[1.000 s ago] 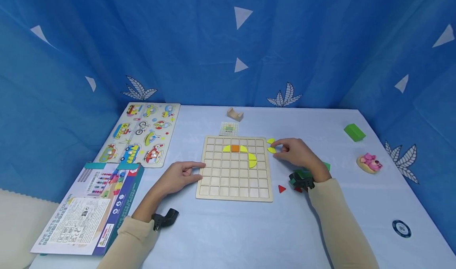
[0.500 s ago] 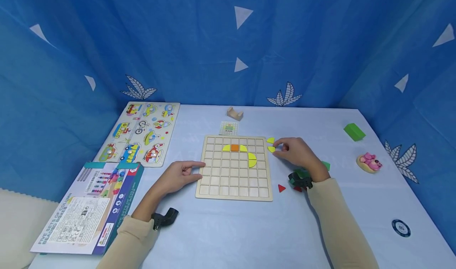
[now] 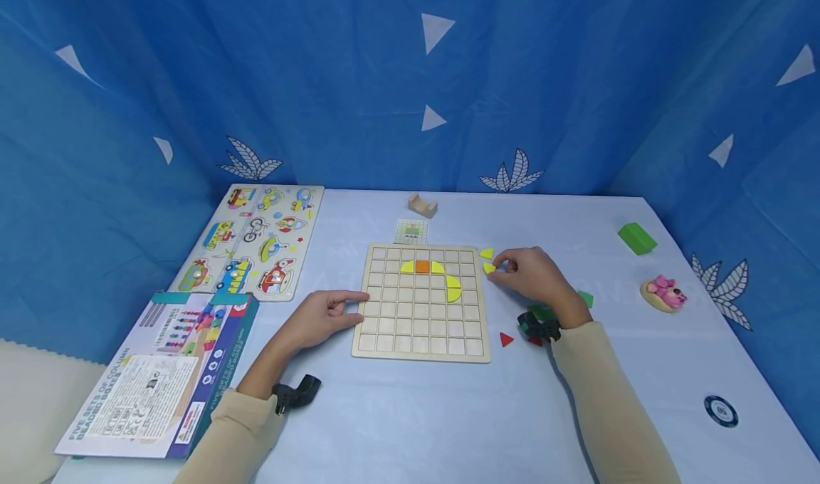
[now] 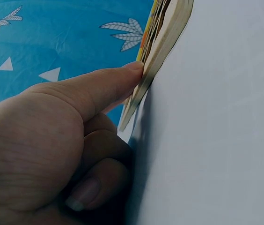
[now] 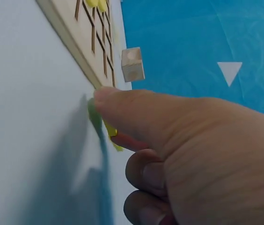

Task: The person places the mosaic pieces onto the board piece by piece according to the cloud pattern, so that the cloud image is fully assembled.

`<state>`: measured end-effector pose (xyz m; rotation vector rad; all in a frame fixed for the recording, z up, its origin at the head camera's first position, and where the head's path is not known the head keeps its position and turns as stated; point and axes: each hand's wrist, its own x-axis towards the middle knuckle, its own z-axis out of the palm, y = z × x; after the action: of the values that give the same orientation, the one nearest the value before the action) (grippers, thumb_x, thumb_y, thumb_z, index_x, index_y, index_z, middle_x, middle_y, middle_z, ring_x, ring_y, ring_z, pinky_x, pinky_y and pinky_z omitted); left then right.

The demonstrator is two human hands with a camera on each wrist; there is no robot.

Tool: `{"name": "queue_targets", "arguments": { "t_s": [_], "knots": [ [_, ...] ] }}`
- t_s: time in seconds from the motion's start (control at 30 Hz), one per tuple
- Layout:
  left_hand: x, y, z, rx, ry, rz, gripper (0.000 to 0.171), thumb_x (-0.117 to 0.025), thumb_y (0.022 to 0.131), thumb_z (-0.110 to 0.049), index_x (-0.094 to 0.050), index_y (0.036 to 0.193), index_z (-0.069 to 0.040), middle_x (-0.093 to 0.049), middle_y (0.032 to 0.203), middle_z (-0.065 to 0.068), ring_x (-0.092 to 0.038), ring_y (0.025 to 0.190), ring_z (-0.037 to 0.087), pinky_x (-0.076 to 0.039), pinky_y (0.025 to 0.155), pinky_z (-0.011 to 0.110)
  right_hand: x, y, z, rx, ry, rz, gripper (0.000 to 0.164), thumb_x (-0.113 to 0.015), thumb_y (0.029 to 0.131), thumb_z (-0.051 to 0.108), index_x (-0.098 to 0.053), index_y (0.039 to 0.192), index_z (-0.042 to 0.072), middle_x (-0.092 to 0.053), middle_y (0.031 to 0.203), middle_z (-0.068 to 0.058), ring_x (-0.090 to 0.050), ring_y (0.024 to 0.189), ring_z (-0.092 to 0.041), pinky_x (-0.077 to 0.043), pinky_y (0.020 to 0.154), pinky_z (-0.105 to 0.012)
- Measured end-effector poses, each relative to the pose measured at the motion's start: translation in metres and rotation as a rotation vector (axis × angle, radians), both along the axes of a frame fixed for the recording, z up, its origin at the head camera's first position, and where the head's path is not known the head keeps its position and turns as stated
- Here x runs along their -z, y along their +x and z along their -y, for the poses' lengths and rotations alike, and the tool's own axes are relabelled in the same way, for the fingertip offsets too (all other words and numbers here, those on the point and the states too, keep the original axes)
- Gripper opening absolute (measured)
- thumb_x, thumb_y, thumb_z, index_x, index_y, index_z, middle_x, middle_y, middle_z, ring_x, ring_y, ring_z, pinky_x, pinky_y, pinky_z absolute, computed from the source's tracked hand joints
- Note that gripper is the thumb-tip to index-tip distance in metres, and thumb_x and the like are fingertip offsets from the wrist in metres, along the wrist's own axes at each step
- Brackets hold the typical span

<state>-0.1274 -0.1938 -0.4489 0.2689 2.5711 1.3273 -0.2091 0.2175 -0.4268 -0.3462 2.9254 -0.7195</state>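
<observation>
My left hand [image 3: 320,317] touches the left edge of a pale wooden grid board [image 3: 405,313] with straight index finger and thumb. In the left wrist view, the index fingertip [image 4: 133,65] presses the board's side, with the other fingers folded under. My right hand [image 3: 528,274] is just off the board's right side and pinches a yellow quarter-circle tile [image 3: 489,267] between thumb and index finger. Another yellow tile [image 3: 487,253] lies just behind it. On the board sit an orange square [image 3: 422,267] and several yellow tiles [image 3: 453,289].
A pattern card [image 3: 411,232] and small wooden holder [image 3: 423,206] stand behind the board. Green pieces and red triangles [image 3: 506,339] lie near the right wrist. A green block [image 3: 637,238] and pink figurine [image 3: 666,293] are farther right; a picture puzzle [image 3: 250,242] and box [image 3: 154,384] lie left.
My right thumb and index finger have shifted slightly on the nearer yellow tile, and it has turned a little. The left hand and board have stayed put.
</observation>
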Motion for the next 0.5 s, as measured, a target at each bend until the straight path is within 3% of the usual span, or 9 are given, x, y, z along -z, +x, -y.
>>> {"name": "queue_targets", "arguments": {
  "t_s": [0.23,0.5],
  "knots": [
    [0.001,0.000,0.001,-0.003,0.001,-0.001,0.037,-0.081,0.090,-0.022,-0.074,0.126,-0.019,-0.034,0.055,-0.005,-0.031,0.051,0.012,-0.030,0.055,0.029,-0.004,0.005,0.011,-0.052,-0.105,-0.052,0.032,-0.083,0.086,0.037,-0.078,0.105,0.012,-0.047,0.060,-0.001,-0.044,0.054,-0.021,-0.030,0.050,-0.031],
    [0.000,0.000,0.000,0.007,-0.003,0.001,0.038,-0.080,0.090,-0.023,-0.073,0.128,-0.019,-0.035,0.055,-0.005,-0.031,0.051,0.012,-0.029,0.055,0.029,0.000,0.011,0.037,-0.104,-0.135,-0.022,0.031,-0.084,0.085,0.039,-0.078,0.103,0.014,-0.048,0.062,0.001,-0.044,0.055,-0.018,-0.031,0.051,-0.030]
  ]
}}
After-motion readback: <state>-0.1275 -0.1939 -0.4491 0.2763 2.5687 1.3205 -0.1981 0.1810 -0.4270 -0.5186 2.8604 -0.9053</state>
